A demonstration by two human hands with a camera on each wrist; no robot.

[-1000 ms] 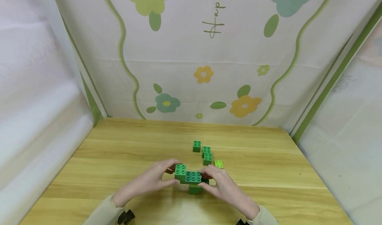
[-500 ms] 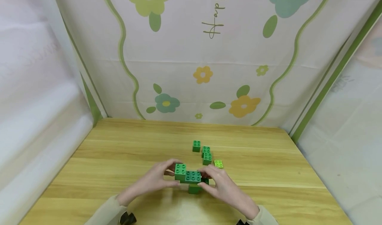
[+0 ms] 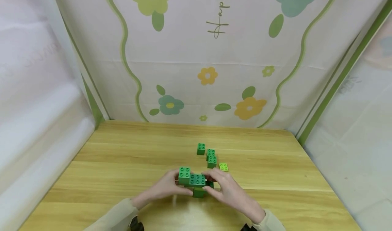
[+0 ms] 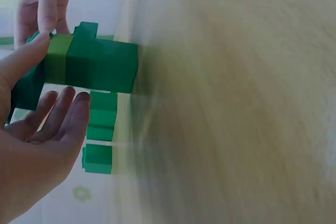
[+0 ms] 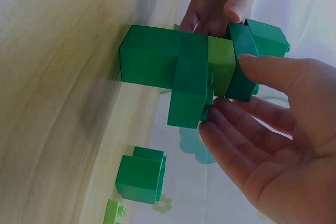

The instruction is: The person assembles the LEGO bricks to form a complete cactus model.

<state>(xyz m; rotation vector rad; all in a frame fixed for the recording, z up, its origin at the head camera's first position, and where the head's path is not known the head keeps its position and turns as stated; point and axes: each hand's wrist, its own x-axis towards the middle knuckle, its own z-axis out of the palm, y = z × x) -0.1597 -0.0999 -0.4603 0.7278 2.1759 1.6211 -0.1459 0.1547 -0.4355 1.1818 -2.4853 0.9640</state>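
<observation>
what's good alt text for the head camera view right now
A person's right hand grips a stack of green blocks at a wooden table, while the left hand curves around the other end. Beyond the stack, three loose green blocks and one lime block lie in front of a white flowered cloth.
</observation>
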